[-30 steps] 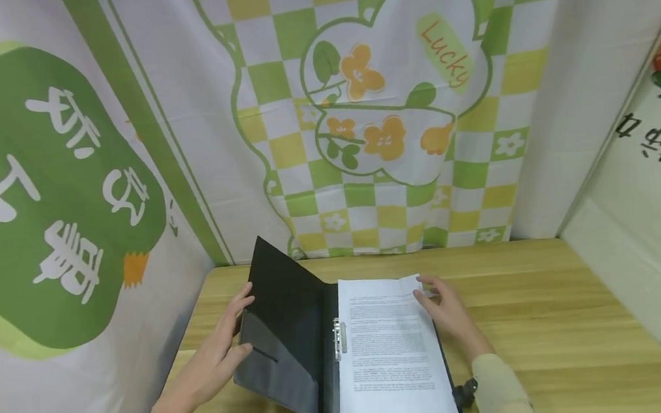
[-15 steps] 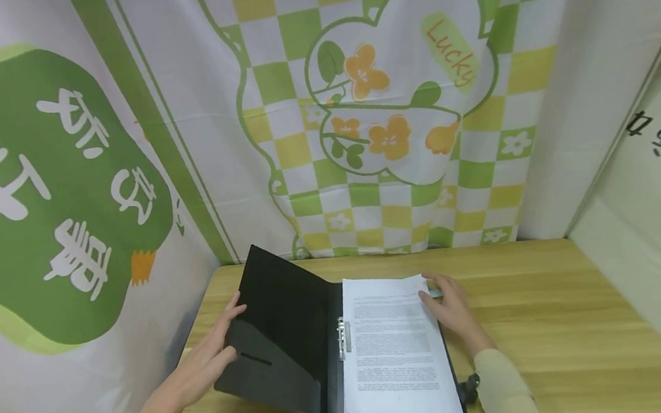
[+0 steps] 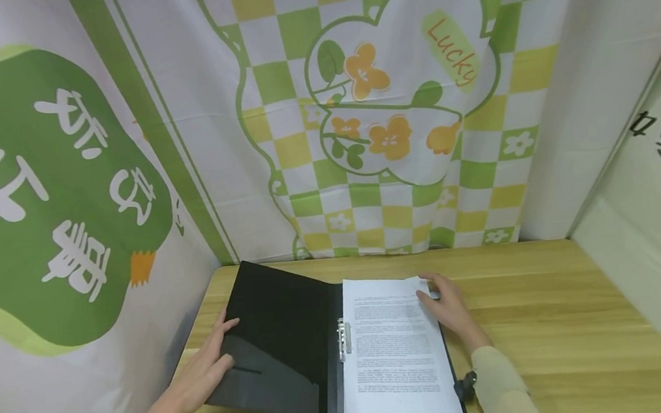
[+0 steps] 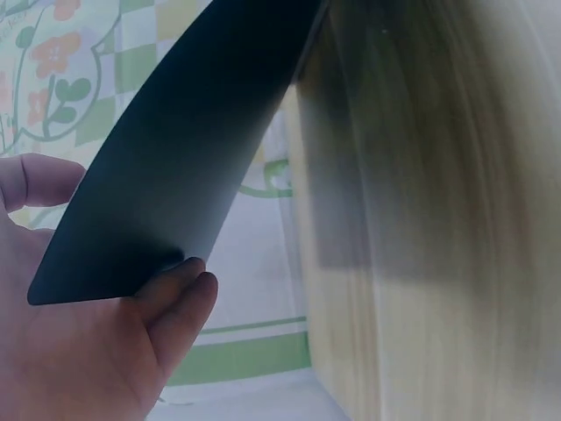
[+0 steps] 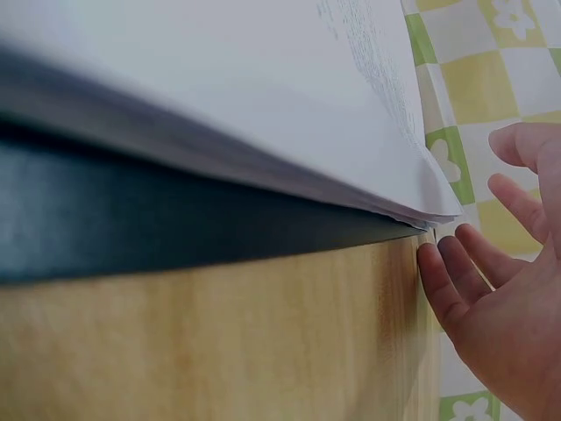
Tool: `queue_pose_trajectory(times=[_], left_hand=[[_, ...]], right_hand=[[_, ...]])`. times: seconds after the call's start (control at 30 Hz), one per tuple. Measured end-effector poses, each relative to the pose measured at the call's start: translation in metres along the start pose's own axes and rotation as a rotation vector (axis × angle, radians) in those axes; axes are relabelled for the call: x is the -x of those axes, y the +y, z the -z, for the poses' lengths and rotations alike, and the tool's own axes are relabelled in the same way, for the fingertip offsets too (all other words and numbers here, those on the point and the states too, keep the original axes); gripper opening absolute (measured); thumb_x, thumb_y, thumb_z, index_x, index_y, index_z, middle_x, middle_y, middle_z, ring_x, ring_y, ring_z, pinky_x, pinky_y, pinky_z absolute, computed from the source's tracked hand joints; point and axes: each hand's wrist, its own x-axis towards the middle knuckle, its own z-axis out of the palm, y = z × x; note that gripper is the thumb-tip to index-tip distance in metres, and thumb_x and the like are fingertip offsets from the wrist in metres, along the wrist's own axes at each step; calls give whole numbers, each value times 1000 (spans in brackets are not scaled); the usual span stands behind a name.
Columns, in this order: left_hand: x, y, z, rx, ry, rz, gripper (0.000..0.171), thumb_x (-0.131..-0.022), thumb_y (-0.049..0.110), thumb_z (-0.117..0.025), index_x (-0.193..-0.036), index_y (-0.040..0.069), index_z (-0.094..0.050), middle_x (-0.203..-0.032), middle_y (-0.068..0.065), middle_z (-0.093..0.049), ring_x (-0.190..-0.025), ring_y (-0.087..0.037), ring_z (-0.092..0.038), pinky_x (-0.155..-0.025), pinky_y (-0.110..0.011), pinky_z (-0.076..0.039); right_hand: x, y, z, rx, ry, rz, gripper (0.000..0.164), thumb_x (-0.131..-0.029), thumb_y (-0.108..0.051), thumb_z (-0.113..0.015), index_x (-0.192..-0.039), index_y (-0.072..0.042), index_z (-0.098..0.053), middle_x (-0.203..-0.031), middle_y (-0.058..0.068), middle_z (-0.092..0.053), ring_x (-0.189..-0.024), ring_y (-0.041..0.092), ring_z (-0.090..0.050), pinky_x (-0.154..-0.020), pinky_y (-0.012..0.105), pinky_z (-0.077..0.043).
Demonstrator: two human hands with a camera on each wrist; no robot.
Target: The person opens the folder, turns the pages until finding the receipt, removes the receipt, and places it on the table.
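A black folder lies open on the wooden table, its left cover raised at a slant. My left hand holds that cover by its outer edge; in the left wrist view, the cover passes between thumb and fingers. On the folder's right side rests a stack of printed sheets, beside a metal clip near the spine. At the stack's upper right corner is my right hand, fingers spread and loosely bent. The right wrist view shows the fingertips close to the folder's corner, with nothing gripped.
The wooden table extends to the right of the folder. Behind it hangs a checked green and yellow cloth. Printed cloth walls stand at the left and right. A small black device sits at the right wrist, beside the folder's edge.
My left hand has lowered the folder's cover outward to the left, so it lies flatter than before. The right hand stays by the upper right corner of the sheets.
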Motion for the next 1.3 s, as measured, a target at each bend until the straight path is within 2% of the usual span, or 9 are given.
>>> queue_pose_trajectory(times=[0.13, 0.23, 0.37, 0.47, 0.7, 0.93, 1.1, 1.3], left_hand=[[1, -10, -5, -26, 7, -4, 62, -110, 22, -46, -167, 12, -23, -177, -12, 4, -160, -46, -10, -115, -73, -30], [1, -21, -11, -100, 47, -41, 65, -111, 35, -54, -166, 11, -28, -177, -17, 0, -156, -49, -21, -112, -71, -37], [2, -36, -20, -208, 109, -69, 83, -100, 57, -68, -164, 16, -36, -176, -19, -7, -151, -53, -33, -105, -70, -45], [2, -48, -26, -232, 122, -58, 92, -92, 64, -73, -165, 20, -38, -176, -19, -7, -150, -55, -32, -104, -73, -43], [3, -68, -41, -173, 103, -1, 94, -91, 66, -74, -165, 21, -38, -174, -25, -8, -152, -58, -25, -106, -76, -39], [3, -72, -48, -155, 123, -18, 90, -90, 64, -76, -162, 22, -43, -173, -27, -12, -151, -58, -28, -104, -77, -41], [5, -75, -50, -164, 145, -55, 83, -91, 59, -78, -159, 24, -49, -172, -30, -15, -147, -60, -32, -101, -77, -43], [5, -77, -52, -158, 150, -56, 82, -90, 60, -78, -159, 26, -49, -172, -29, -16, -146, -61, -35, -99, -77, -45]], right_hand=[[-2, -1, 0, 0, -17, -25, 51, -104, -19, -65, -149, -1, -51, -153, 30, -48, -138, 52, -49, -111, 64, -44], [-3, -1, 0, -15, -25, -33, 53, -104, -19, -65, -151, 0, -49, -154, 31, -47, -138, 52, -49, -111, 63, -44], [-4, -3, -1, -21, -24, -19, 55, -103, -18, -66, -152, 0, -48, -155, 30, -47, -138, 52, -49, -112, 63, -44], [-5, -5, -2, -10, -22, 7, 56, -103, -17, -67, -153, 0, -48, -156, 30, -46, -139, 51, -49, -113, 64, -42], [0, -8, -4, 31, -33, 52, 57, -102, -14, -66, -154, 1, -47, -155, 32, -45, -137, 52, -49, -112, 66, -41], [2, -8, -2, 95, -52, 108, 60, -102, -17, -67, -155, 3, -45, -156, 32, -44, -142, 52, -45, -116, 65, -37], [3, -10, -1, 137, -69, 97, 60, -103, -19, -67, -156, 1, -47, -160, 31, -41, -148, 52, -38, -121, 64, -30], [2, -14, 2, 154, -95, 57, 59, -104, -23, -66, -156, -2, -48, -164, 30, -36, -151, 51, -33, -122, 65, -27]])
